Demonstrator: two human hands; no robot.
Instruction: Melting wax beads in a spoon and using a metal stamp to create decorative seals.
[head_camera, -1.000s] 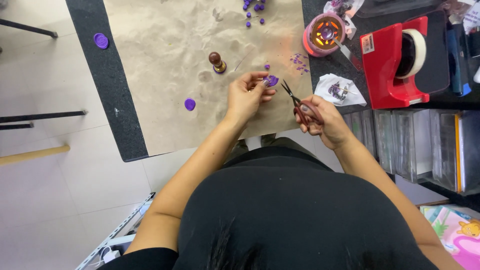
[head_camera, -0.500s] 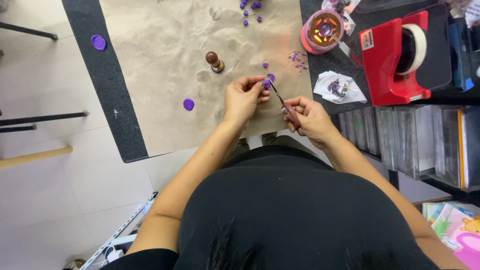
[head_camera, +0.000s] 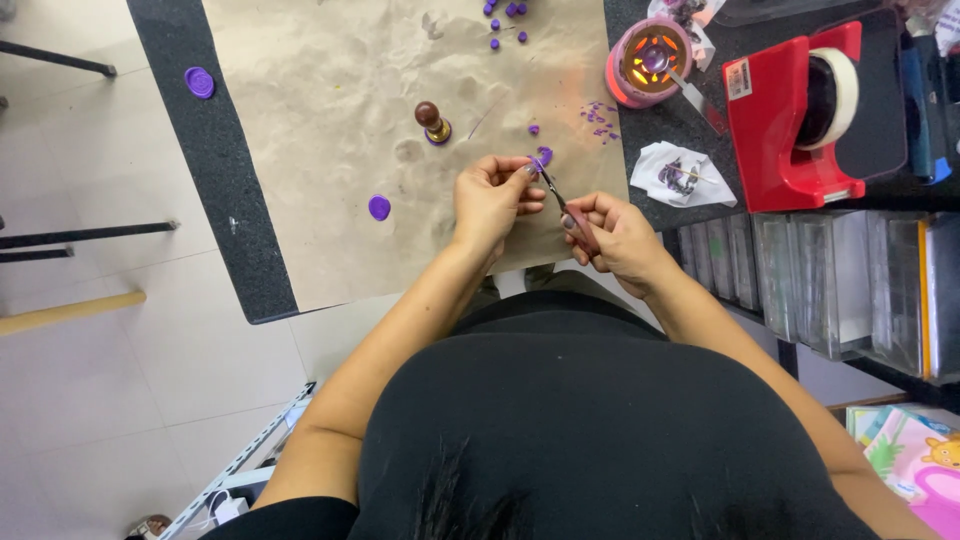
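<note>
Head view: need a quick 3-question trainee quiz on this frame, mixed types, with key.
1. True or false: the right hand holds small scissors.
2. What does the left hand pinch? A) a purple wax seal B) the wooden-handled stamp C) the red tape dispenser
3. Fill in: the loose purple seal on the brown paper lies to the ____ of the left hand in the picture.

Key: 1 true; 2 A; 3 left.

We've got just one cam, head-mounted, looking straight down from above at the worktable (head_camera: 250, 250) edge, pretty close, own torso filling bottom half.
</note>
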